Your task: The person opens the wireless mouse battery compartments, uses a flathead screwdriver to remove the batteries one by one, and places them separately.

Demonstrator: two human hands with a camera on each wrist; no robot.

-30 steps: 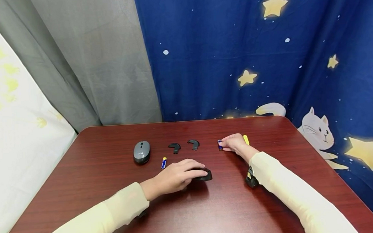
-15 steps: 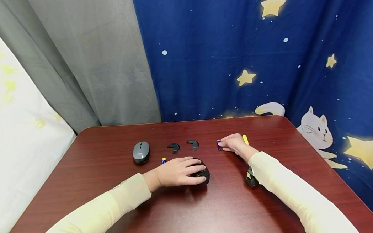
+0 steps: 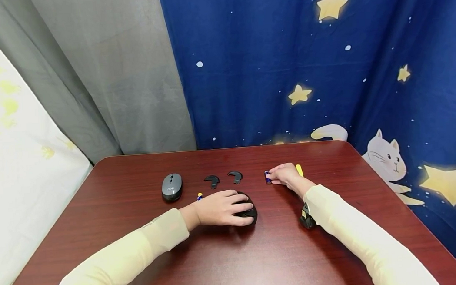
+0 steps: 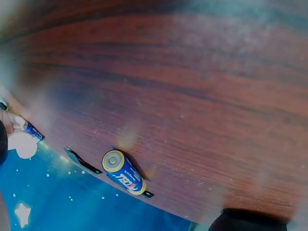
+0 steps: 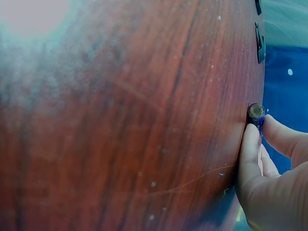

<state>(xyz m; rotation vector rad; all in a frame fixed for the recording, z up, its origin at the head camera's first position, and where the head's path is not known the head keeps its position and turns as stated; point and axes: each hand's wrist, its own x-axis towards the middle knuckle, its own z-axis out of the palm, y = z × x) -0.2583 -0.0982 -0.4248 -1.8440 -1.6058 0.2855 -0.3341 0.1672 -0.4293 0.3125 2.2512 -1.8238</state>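
Note:
My left hand (image 3: 224,208) lies over a black mouse (image 3: 249,211) in the middle of the dark red table (image 3: 235,259), fingers and thumb curled round its sides. A blue battery (image 3: 199,197) (image 4: 124,172) lies just behind that hand. Further back, my right hand (image 3: 282,174) pinches a second blue battery (image 3: 268,177) (image 5: 255,111) that lies on the table, with thumb and fingertips (image 5: 250,144) at its end. A yellow item (image 3: 300,170) peeps out behind the right hand.
A grey mouse (image 3: 172,186) sits at the back left. Two black curved cover pieces (image 3: 212,180) (image 3: 235,176) lie between it and the right hand. A small black and yellow device (image 3: 306,218) sits under the right forearm. Curtains hang close behind the table.
My left hand has shifted slightly back and turned the black mouse under it, now hiding most of the nearby battery. The right hand has stayed on its battery.

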